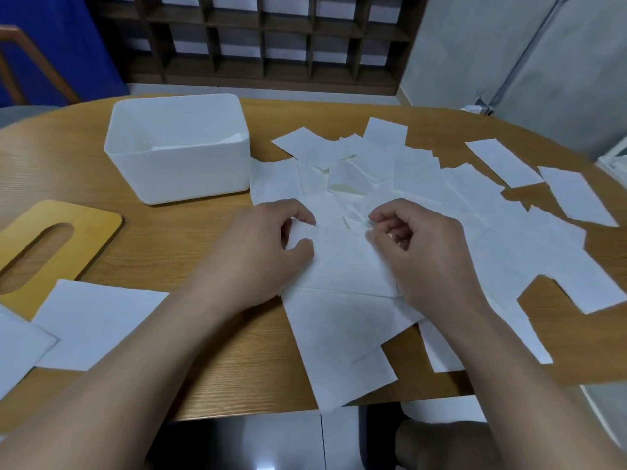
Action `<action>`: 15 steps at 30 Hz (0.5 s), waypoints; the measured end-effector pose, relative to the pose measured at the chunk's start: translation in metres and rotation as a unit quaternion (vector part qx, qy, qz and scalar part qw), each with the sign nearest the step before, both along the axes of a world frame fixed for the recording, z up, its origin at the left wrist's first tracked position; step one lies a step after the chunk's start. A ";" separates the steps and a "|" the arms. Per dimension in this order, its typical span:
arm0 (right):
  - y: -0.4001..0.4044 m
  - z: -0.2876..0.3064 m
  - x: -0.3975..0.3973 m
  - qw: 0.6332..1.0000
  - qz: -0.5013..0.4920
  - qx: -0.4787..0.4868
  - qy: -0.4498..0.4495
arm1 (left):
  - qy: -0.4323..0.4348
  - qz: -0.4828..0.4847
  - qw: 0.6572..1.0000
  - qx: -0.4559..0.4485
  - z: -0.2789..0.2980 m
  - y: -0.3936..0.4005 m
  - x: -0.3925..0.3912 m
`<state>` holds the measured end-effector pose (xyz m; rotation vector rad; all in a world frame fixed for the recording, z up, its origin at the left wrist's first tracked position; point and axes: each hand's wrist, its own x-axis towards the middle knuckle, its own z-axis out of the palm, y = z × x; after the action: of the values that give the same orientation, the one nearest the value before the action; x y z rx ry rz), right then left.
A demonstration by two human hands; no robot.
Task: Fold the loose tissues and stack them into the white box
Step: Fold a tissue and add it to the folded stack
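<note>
One white box (178, 149) is sitting on one wooden table (142, 245), and one wooden lid (51, 245) with a single oval slot is lying near it. Two hands, the left hand (261, 256) and the right hand (424, 256), are showing. Loose tissues (441, 198) are overlapping in a heap too tangled to count exactly, with two more tissues (98, 327) lying apart at the left.

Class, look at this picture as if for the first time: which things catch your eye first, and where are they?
A sprawl of loose white tissues covers the right half of the wooden table. At the centre, the left hand and right hand pinch one tissue. Behind them to the left stands an open white box, beside its wooden slotted lid.
</note>
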<state>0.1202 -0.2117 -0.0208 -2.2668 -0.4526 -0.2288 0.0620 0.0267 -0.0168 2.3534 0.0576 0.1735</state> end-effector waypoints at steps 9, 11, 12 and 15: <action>-0.007 -0.002 0.001 0.998 0.029 -0.063 -0.001 | 0.001 -0.017 0.994 0.111 0.001 -0.004 0.001; -0.009 -0.001 0.000 0.995 0.040 -0.086 -0.004 | 0.017 -0.026 0.992 0.119 0.002 -0.004 -0.001; -0.010 -0.001 0.000 0.995 0.041 -0.094 -0.004 | 0.021 -0.028 0.992 0.120 0.002 -0.005 -0.001; -0.011 0.002 -0.002 0.992 0.033 -0.120 0.001 | 0.029 -0.025 0.993 0.113 0.004 -0.006 -0.001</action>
<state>0.1182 -0.2223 -0.0189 -2.4810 -0.5788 -0.1457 0.0607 0.0211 -0.0127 2.5840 0.0073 0.0903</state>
